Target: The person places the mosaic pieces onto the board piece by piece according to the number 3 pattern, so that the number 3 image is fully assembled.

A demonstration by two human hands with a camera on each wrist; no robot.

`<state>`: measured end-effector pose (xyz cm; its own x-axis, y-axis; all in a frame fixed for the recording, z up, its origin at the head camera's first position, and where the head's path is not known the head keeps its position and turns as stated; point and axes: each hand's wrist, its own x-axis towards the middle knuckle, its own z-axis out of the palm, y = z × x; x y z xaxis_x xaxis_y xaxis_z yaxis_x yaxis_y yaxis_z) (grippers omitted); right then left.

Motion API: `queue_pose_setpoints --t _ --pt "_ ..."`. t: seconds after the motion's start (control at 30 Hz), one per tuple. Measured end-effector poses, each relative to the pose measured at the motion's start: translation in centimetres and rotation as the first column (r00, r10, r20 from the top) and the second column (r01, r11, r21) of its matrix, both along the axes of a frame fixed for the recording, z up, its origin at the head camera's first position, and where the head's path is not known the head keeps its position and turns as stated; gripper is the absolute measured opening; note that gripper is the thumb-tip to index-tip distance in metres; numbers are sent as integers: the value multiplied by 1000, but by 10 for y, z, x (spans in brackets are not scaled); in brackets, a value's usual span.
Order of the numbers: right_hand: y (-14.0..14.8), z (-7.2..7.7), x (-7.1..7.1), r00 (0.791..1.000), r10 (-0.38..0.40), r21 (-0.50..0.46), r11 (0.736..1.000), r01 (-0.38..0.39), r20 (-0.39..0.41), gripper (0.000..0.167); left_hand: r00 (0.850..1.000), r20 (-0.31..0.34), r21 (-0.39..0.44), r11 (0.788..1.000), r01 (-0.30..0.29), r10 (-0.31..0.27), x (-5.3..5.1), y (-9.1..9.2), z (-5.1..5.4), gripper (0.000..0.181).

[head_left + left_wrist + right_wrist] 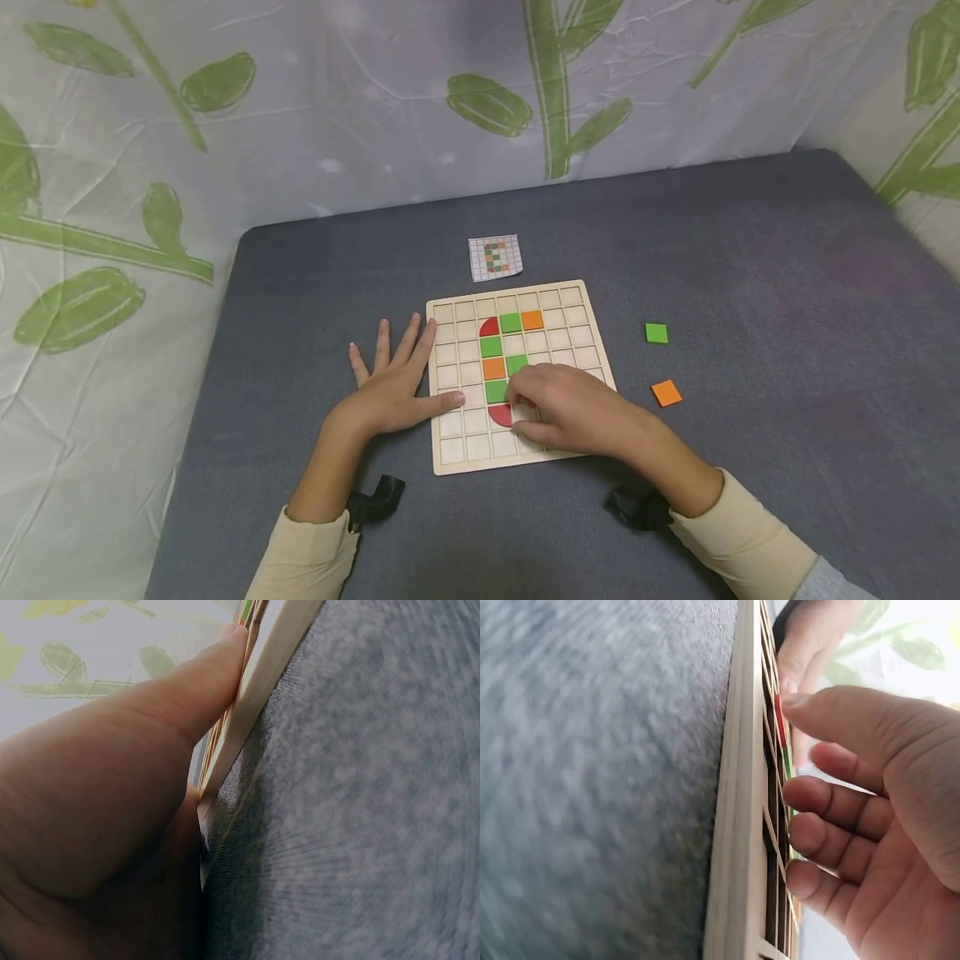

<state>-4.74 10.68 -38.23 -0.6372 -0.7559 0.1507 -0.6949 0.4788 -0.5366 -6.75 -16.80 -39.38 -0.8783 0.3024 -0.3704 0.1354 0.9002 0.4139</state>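
A wooden grid board point(453, 450) lies flat on the table, several coloured tiles set in its cells. My left hand point(390, 392) rests at the board's left side with fingers spread, the thumb lying over the edge cells. Over the lower middle bends my right hand point(573, 408), its thumb touching or close to a red quarter-circle tile point(500, 415). In the right wrist view the fingertips point(807, 793) are bent at the board's surface, with no piece visible between them. The index fingertip is near a green square tile point(496, 391). Cells beneath this hand are hidden.
A small printed pattern card point(495, 258) lies behind the board. To the right are a loose green square tile point(656, 333) and a loose orange square tile point(666, 392). A patterned curtain point(360, 108) hangs behind the grey table point(750, 275).
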Motion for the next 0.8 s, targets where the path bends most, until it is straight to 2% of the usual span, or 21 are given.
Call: queue_pose_setpoints --t 0.17,0.47,0.63,0.8 --pt "8 5 -3 998 -23 36 999 21 61 17 1000 1 -4 1000 0 0 0 -1 -1 112" --pt "41 20 -16 985 -68 96 994 53 161 18 1000 -12 5 1000 3 -3 0 -1 -3 113" --pt "59 27 -22 981 -153 126 982 138 120 15 1000 -14 16 1000 3 -3 0 -1 -2 113" --pt "77 33 -27 954 -299 191 939 287 36 10 1000 -9 7 1000 6 -6 -1 -1 -2 113"
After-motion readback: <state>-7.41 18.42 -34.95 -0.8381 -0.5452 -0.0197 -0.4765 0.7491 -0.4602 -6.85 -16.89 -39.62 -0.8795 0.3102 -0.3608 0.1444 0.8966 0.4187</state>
